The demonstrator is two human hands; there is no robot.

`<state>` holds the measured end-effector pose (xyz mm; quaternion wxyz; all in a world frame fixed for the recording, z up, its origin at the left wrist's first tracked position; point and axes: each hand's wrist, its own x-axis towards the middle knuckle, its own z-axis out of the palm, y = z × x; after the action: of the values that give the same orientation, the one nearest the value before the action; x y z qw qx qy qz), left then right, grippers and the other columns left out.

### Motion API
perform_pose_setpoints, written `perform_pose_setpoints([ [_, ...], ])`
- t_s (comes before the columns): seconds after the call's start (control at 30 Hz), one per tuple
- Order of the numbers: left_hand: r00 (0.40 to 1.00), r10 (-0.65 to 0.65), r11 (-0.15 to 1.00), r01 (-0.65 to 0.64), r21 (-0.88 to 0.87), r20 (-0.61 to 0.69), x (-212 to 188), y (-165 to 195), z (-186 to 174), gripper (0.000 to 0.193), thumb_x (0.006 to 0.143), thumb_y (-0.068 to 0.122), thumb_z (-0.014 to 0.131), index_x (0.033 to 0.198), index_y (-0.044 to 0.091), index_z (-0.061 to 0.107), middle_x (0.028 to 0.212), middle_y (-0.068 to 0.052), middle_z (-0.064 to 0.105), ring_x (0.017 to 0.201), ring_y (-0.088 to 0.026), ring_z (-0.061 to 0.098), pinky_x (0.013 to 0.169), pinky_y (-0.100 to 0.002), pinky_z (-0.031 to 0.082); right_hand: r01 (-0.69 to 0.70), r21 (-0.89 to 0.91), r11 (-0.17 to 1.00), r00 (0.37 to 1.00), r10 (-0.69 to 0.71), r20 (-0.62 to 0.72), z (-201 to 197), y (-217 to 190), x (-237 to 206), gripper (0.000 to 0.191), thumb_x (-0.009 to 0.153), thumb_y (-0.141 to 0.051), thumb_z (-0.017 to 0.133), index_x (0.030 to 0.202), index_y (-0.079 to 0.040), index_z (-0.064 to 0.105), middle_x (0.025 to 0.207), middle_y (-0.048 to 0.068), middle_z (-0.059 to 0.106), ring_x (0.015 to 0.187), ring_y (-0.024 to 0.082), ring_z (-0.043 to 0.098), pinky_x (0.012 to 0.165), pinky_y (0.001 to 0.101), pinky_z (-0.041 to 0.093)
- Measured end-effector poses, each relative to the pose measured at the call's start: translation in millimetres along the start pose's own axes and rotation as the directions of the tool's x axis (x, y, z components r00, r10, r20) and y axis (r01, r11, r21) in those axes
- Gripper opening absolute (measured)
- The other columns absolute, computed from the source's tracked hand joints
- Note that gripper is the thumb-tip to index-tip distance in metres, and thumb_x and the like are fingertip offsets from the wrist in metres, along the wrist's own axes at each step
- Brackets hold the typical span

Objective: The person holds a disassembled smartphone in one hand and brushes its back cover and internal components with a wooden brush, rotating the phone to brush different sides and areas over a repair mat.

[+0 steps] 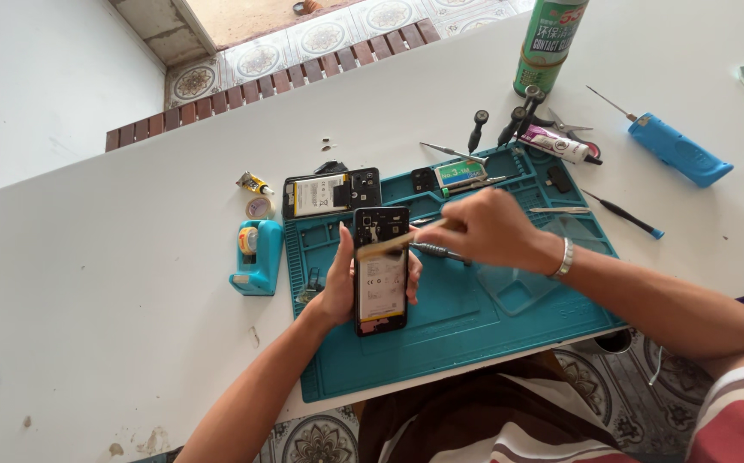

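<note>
My left hand (337, 287) grips an opened black phone (380, 274) upright over the teal repair mat (475, 326), its back off and the battery showing. My right hand (483, 230) holds a thin brush (389, 246) with a pale handle, its bristle end lying across the upper part of the phone. A metal bracelet sits on my right wrist.
A second opened phone (331, 192) lies at the mat's top left. A teal tape dispenser (257, 255) stands left of the mat. Screwdrivers, tweezers, a glue tube (559, 144), a green spray can (548, 43) and a blue powered tool (679, 151) lie behind.
</note>
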<state>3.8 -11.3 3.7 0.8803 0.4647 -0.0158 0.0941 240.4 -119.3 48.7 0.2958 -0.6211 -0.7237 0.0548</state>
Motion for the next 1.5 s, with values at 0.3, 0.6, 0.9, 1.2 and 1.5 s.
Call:
perform_pose_setpoints([
  [0.3,0.986,0.104,0.989,-0.116,0.093,0.127,-3.2,2.3,-0.4,0.099,0.096,0.078,0.039,0.159,0.002,0.032,0.109,-0.015,0.062,0.096,-0.024,0.066,0.088,-0.045,0.059,0.066,0.121,0.990,0.992,-0.078,0.095,11.0,-4.9,-5.0,0.051,0.096,-0.043,0.064,0.057,-0.010,0.062,0.039,0.002,0.047,0.031,0.012,0.039,0.035,0.0310,0.031],
  [0.6,0.996,0.033,0.992,-0.042,0.118,0.077,-4.3,2.3,-0.2,0.089,0.101,0.070,0.041,0.159,0.003,0.031,0.107,-0.013,0.060,0.095,-0.023,0.064,0.089,-0.046,0.058,0.037,0.126,0.991,0.987,-0.056,0.150,11.2,-3.2,-4.5,0.057,0.097,-0.045,0.064,0.053,-0.008,0.061,0.038,0.004,0.045,0.030,0.012,0.036,0.035,0.0305,0.029],
  [0.9,0.995,0.013,0.993,-0.024,0.112,0.095,-3.0,2.2,-0.6,0.087,0.101,0.067,0.043,0.160,0.006,0.028,0.109,-0.013,0.061,0.096,-0.024,0.065,0.090,-0.045,0.057,-0.081,0.167,0.983,0.996,0.073,0.055,1.9,8.9,0.9,0.058,0.098,-0.040,0.064,0.052,-0.006,0.059,0.039,0.005,0.044,0.035,0.014,0.035,0.035,0.0333,0.027],
  [1.2,0.997,0.008,0.992,-0.017,0.121,0.078,-3.0,2.2,0.4,0.088,0.101,0.068,0.044,0.161,0.005,0.028,0.108,-0.013,0.061,0.096,-0.023,0.066,0.090,-0.044,0.058,-0.124,0.102,0.987,0.992,0.122,0.020,1.4,16.7,5.1,0.055,0.098,-0.040,0.064,0.056,-0.006,0.061,0.040,0.004,0.043,0.035,0.014,0.033,0.036,0.0334,0.027],
  [1.5,0.998,-0.004,0.993,-0.003,0.117,0.060,-3.2,4.2,2.2,0.086,0.100,0.067,0.042,0.158,0.006,0.028,0.108,-0.012,0.062,0.095,-0.023,0.067,0.086,-0.044,0.058,0.056,0.177,0.983,0.992,-0.075,0.101,6.8,10.9,1.0,0.051,0.095,-0.041,0.066,0.055,-0.009,0.063,0.039,-0.001,0.043,0.033,0.009,0.034,0.035,0.0293,0.026],
])
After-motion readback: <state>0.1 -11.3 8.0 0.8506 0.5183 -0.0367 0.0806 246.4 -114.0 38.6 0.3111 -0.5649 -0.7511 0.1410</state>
